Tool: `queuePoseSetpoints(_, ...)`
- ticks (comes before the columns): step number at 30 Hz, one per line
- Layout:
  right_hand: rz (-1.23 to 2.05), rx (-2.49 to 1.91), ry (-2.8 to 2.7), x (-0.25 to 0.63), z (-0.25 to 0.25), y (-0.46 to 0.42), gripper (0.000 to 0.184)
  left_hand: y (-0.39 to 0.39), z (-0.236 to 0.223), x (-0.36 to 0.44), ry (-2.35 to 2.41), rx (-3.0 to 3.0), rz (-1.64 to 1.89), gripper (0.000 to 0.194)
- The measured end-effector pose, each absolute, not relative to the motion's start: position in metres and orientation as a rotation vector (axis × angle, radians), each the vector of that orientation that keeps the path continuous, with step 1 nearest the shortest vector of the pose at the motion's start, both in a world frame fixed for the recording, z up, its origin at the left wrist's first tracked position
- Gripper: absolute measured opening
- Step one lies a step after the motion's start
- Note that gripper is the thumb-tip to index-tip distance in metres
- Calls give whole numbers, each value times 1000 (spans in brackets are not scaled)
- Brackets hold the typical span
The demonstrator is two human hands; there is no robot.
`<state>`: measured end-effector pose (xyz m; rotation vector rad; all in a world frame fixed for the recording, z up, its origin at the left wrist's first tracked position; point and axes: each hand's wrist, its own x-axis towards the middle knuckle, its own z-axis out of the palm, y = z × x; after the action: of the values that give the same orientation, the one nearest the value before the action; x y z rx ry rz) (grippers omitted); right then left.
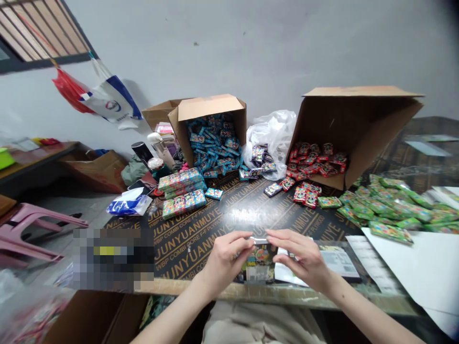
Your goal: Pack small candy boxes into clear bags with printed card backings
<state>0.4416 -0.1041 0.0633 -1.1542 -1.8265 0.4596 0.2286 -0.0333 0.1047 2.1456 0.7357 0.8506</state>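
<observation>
One dark, multicolored packet (262, 258), white-edged

Barred window (45, 29), grey wall (215, 43), pink plastic stool (39, 229); floor seemingly grey.

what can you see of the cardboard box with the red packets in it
The cardboard box is brown, dark inside, and lies on its side on the printed black table, its open mouth facing the person. Its paler top panel shows above. Red packets lie inside near the mouth, more in front. A white plastic bag sits at its left. Its back is hidden.
</observation>
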Motion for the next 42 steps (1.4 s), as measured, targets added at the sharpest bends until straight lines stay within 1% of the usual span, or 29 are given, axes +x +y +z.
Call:
queuePoseSetpoints(2,576,-1263,-1751,439,49,-107,58,-27,103,228,775,2043,866,16)
queuePoseSetpoints(3,665,-1308,-1703,435,40,-107,64,-22,102,227,807,1973,897,14)
queuePoseSetpoints(4,768,-1334,-1656,430,31,-105,65,-16,100,226,850,1889,943,12)
queuePoseSetpoints(6,940,-1337,-1561,418,16,-95,55,-1,93,218,971,1691,1070,9)
queuePoseSetpoints(7,984,-1330,-1507,411,10,-86,47,7,87,211,1045,1586,1141,10)
queuePoseSetpoints(9,988,-1334,-1420,399,5,-63,38,24,74,191,1197,1405,1249,17)
queuePoseSetpoints(10,976,-1349,-1434,395,4,-48,34,32,66,178,1269,1368,1256,20)
queuePoseSetpoints(12,938,-1387,-1605,389,4,-15,29,43,52,150,1428,1452,1118,19)
queuePoseSetpoints(13,897,-1399,-1731,387,5,2,27,47,46,137,1523,1547,993,17)
queuePoseSetpoints(15,709,-1414,-1944,386,7,41,27,51,37,121,1684,1745,743,13)
queuePoseSetpoints(17,425,-1443,-2061,385,15,85,37,54,32,121,1687,1900,635,16)
queuePoseSetpoints(19,138,-1504,-2148,380,28,136,51,59,26,138,1434,2055,571,31)
queuePoseSetpoints(22,-166,-1568,-2294,367,51,215,73,67,8,179,874,2237,311,70)
queuePoseSetpoints(23,-261,-1562,-2354,362,57,239,78,69,0,192,760,2282,232,80)
queuePoseSetpoints(24,-367,-1534,-2426,357,62,262,80,70,-9,203,694,2327,177,85)
queuePoseSetpoints(25,-472,-1492,-2498,352,65,283,80,71,-18,211,657,2364,148,85)
queuePoseSetpoints(26,-564,-1448,-2564,348,66,302,77,71,-26,217,638,2396,136,80)
queuePoseSetpoints(28,-671,-1377,-2663,343,64,335,68,71,-39,221,605,2438,149,64)
queuePoseSetpoints(30,-678,-1354,-2710,340,56,360,60,70,-45,221,567,2487,175,48)
queuePoseSetpoints(34,-668,-1311,-2741,342,36,396,54,70,-48,225,570,2615,245,25)
queuePoseSetpoints(39,-739,-1197,-2743,349,21,419,45,72,-47,233,598,2674,268,28)
queuePoseSetpoints(42,-774,-1132,-2824,351,25,421,45,73,-41,226,531,2654,275,30)
